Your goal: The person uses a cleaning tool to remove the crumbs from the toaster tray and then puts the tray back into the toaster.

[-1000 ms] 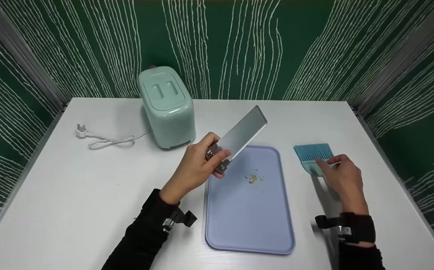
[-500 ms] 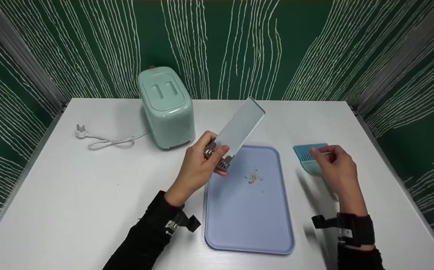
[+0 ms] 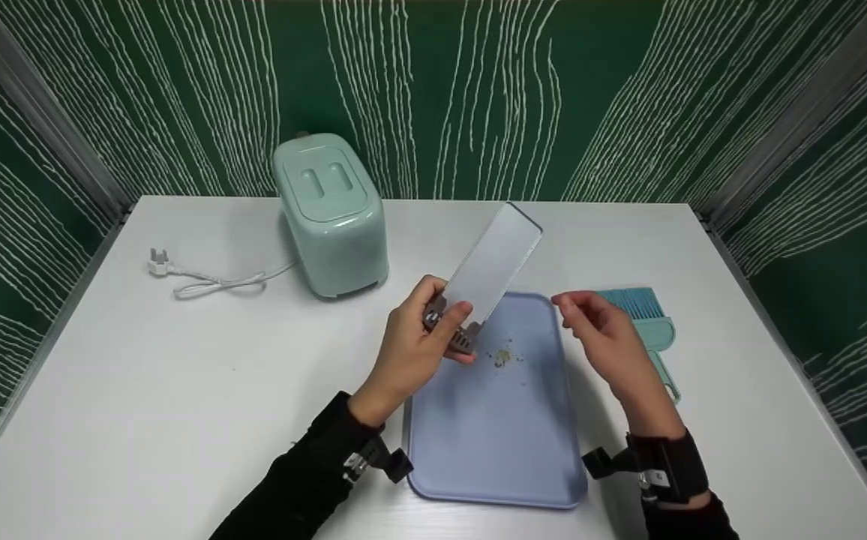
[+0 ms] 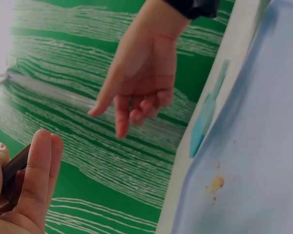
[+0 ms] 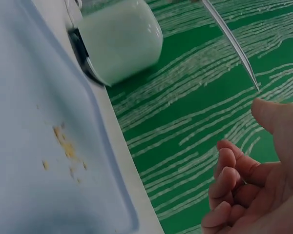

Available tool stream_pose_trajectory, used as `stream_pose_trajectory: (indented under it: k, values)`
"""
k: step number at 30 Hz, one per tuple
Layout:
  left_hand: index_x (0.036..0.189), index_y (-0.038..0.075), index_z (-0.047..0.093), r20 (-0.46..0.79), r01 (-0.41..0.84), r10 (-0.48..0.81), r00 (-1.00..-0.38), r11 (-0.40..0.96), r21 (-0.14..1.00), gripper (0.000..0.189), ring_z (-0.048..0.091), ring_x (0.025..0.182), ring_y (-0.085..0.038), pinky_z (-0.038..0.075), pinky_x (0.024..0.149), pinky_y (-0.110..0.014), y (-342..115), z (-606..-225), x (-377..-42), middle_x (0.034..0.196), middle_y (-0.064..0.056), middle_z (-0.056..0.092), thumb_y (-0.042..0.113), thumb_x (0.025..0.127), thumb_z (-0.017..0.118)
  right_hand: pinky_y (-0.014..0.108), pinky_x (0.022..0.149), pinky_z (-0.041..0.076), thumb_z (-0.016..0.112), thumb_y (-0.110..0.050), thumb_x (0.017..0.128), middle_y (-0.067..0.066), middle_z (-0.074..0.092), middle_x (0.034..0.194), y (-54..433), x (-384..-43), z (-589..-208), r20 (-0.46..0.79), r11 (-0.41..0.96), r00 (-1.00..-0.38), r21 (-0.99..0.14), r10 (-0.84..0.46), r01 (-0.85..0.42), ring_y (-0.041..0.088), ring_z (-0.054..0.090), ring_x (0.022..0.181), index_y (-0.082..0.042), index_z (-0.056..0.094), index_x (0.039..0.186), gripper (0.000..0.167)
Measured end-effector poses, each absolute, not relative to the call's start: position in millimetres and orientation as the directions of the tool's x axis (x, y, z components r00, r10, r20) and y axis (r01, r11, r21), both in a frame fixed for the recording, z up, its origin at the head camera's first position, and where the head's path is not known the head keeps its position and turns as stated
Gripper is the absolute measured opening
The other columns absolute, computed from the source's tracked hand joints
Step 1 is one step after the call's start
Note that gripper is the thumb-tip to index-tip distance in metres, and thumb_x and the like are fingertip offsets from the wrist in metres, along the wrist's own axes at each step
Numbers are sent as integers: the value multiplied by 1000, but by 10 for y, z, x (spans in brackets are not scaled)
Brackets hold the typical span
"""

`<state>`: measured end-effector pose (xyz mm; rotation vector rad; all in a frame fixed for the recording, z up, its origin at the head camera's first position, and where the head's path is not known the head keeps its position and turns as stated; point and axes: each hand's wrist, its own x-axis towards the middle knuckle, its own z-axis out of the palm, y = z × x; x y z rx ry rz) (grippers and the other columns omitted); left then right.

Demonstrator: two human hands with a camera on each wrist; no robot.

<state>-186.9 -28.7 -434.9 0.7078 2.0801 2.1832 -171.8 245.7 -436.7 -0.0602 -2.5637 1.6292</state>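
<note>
My left hand (image 3: 407,352) grips the brown end of a flat metal toaster crumb tray (image 3: 499,255), thumb on top, and holds it tilted above the far part of a blue tray (image 3: 497,435). In the left wrist view only a bit of the brown end (image 4: 15,165) shows between my fingers. A small heap of yellowish crumbs (image 3: 503,358) lies on the blue tray. My right hand (image 3: 606,334) hovers by the tray's right edge, fingers loosely bent and holding nothing. Beside it on the table lies a teal brush (image 3: 655,334), partly hidden by that hand.
A mint-green toaster (image 3: 336,217) stands at the back left of the white table (image 3: 141,420). Its white cord (image 3: 227,283) and plug (image 3: 159,262) lie to its left. Green walls with white lines (image 3: 433,97) enclose the back and sides.
My right hand has moved left from the brush toward the blue tray, leaving the brush on the table. My left hand has shifted slightly right with the crumb tray, which has turned a little.
</note>
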Motion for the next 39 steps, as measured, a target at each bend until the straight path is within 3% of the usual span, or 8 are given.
stream_pose_trajectory:
  k: [5, 11, 15, 19, 23, 28, 34, 39]
  values:
    - [120, 8, 54, 286, 258, 352, -891, -126, 958, 26, 80, 72, -29, 68, 65, -42, -228, -4398, -1834, 95, -15, 65, 30, 110, 63, 25, 83, 48, 52, -27, 115, 0, 60, 96, 2203, -1643, -4330, 50, 364, -999, -930, 21, -39, 15, 56, 94, -2, 69, 130, 34]
    - [130, 10, 55, 254, 215, 376, -891, -144, 966, 34, 79, 82, -41, 68, 67, -43, -155, -4467, -1785, 107, -14, 66, 35, 109, 65, 26, 75, 42, 49, -22, 116, 1, 60, 93, 1971, -1572, -4312, 37, 319, -999, -947, -31, -45, 16, 54, 88, -1, 69, 120, 29]
    - [130, 9, 54, 258, 212, 385, -886, -159, 964, 36, 80, 82, -39, 68, 67, -44, -119, -4508, -1741, 108, -16, 68, 37, 108, 65, 26, 76, 43, 52, -16, 114, 5, 60, 93, 1871, -1538, -4341, 35, 295, -997, -954, -64, -53, 17, 53, 87, 2, 65, 113, 22]
    - [127, 8, 52, 271, 225, 382, -884, -161, 961, 41, 81, 81, -30, 68, 67, -43, -80, -4549, -1712, 107, -16, 70, 43, 108, 63, 24, 91, 54, 55, -14, 113, 12, 72, 120, 1800, -1514, -4381, 35, 267, -993, -962, -109, -64, 13, 64, 105, 1, 65, 135, 29]
    - [126, 8, 49, 281, 240, 376, -883, -154, 958, 50, 81, 82, -33, 68, 66, -43, -42, -4576, -1692, 104, -16, 71, 53, 106, 59, 23, 100, 56, 55, -13, 113, 18, 68, 143, 1743, -1496, -4408, 59, 223, -987, -971, -146, -91, 14, 66, 120, 0, 58, 149, 39]
    - [127, 10, 46, 282, 242, 384, -879, -151, 958, 50, 79, 79, -36, 68, 64, -46, -6, -4606, -1675, 102, -15, 71, 54, 106, 57, 22, 96, 55, 55, -8, 112, 19, 69, 137, 1702, -1495, -4450, 78, 210, -987, -972, -137, -107, 12, 65, 113, 3, 59, 145, 36]
    - [129, 15, 45, 260, 230, 404, -877, -123, 965, 45, 79, 73, -20, 68, 64, -48, 21, -4648, -1659, 103, -12, 74, 53, 108, 56, 24, 86, 53, 57, -8, 111, 14, 73, 122, 1683, -1481, -4466, 89, 215, -991, -970, -98, -108, 11, 65, 100, 5, 64, 136, 29]
    - [131, 16, 43, 251, 224, 428, -868, -114, 968, 43, 78, 67, -18, 67, 64, -54, 20, -4682, -1669, 106, -14, 77, 50, 109, 56, 24, 83, 56, 60, -10, 110, 13, 75, 115, 1681, -1501, -4478, 71, 214, -995, -973, -65, -83, 12, 67, 96, 3, 66, 131, 25]
